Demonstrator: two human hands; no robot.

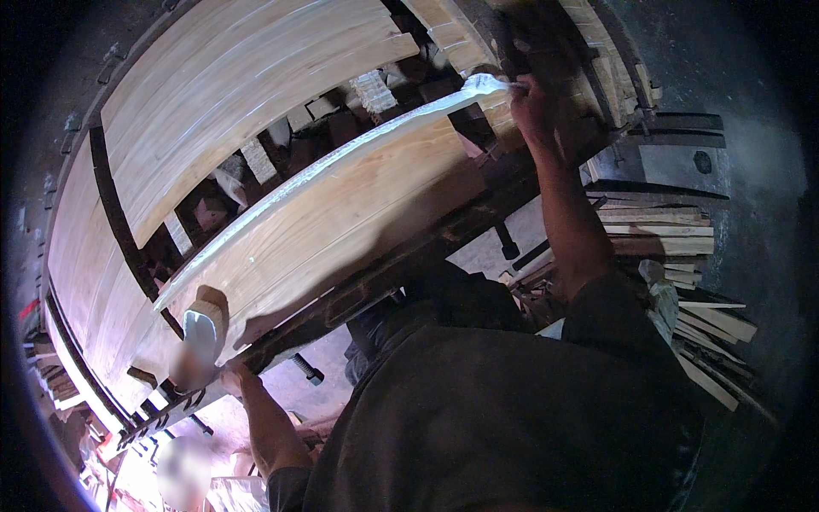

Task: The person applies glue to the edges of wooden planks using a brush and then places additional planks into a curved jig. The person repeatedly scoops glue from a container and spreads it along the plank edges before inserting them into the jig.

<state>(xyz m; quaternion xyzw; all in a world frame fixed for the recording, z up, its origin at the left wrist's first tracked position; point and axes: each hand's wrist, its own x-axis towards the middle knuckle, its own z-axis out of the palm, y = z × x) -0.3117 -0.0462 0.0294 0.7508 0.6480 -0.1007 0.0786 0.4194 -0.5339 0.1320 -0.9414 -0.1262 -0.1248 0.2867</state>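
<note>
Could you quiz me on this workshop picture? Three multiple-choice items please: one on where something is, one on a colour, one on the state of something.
1. Where is the right hand?
A. At the far end of the near panel, upper right of the view
B. On the floor
C. On the offcut pile

2. What colour is the brush tip?
A. Red
B. White
C. Green

3. What is the state of the near panel's upper edge?
A. Charred black
B. Covered by cloth
C. Coated with a whitish, glossy streak

Answers:
1. A: the arm stretches up to that end of the panel.
2. B: the tip at the hand looks white.
3. C: a pale wet-looking band runs along that edge.

The left hand rests at the clamp frame, lower left.
</note>
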